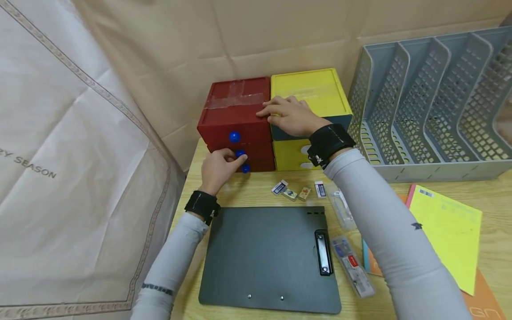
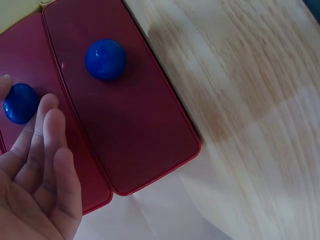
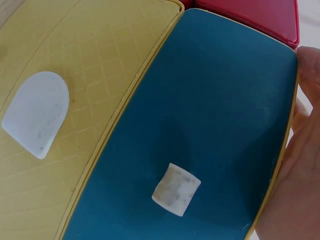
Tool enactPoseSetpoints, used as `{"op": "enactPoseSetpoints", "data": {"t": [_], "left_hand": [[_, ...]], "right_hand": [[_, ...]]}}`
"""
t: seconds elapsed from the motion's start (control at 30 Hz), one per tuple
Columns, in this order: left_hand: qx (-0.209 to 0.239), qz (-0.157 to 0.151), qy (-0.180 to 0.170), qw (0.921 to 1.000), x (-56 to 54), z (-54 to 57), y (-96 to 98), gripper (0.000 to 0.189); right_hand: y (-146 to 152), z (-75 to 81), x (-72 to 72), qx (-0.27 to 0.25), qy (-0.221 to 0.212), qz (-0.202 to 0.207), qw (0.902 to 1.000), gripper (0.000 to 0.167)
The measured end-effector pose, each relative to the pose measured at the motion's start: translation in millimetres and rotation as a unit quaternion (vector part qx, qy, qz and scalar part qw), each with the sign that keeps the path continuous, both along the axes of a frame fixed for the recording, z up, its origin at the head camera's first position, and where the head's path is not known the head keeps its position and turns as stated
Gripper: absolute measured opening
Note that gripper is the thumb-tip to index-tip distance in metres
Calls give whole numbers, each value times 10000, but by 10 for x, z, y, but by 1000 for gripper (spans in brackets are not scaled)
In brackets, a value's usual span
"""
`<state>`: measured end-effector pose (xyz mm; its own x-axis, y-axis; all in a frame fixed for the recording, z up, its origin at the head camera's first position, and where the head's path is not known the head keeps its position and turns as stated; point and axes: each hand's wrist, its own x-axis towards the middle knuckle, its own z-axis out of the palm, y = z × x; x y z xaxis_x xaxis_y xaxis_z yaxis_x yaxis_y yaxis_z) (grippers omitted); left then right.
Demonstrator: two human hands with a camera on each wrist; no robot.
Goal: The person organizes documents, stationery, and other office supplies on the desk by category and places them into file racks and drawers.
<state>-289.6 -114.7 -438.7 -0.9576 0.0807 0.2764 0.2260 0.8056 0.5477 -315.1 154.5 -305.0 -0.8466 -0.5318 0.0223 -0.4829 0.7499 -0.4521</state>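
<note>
At the back of the table stands a red drawer box (image 1: 236, 116) with three round blue knobs down its front. My left hand (image 1: 218, 171) pinches the middle blue knob (image 2: 21, 103) between thumb and fingers. The lowest knob (image 2: 105, 59) sits free beside it on its own drawer front. My right hand (image 1: 294, 116) rests on top, over the seam between the red box and the yellow drawer box (image 1: 316, 82), fingers loosely extended. The yellow box has a dark blue-green upper drawer front (image 3: 215, 110) with a white piece on it.
A grey file rack (image 1: 436, 171) stands to the right. In front lie several small erasers (image 1: 279, 187), a black clipboard (image 1: 268, 258), a clear plastic packet (image 1: 342, 209) and a clear case (image 1: 353, 266). A yellow notebook (image 1: 448, 235) lies beneath my right forearm's side.
</note>
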Motion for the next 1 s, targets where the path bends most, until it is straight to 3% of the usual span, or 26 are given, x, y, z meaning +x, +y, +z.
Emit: {"op": "enactPoseSetpoints", "data": {"t": [0.4, 0.7, 1.0], "left_hand": [[-212, -108, 285, 9993, 116, -40, -7, 42], [-313, -222, 341, 9987, 344, -73, -65, 43], [-562, -356, 340, 9972, 590, -25, -115, 44]], "right_hand": [[-7, -8, -14, -46, 14, -12, 10000, 41], [-13, -20, -21, -76, 12, -39, 10000, 40], [-3, -23, -20, -96, 15, -31, 9999, 41]]}}
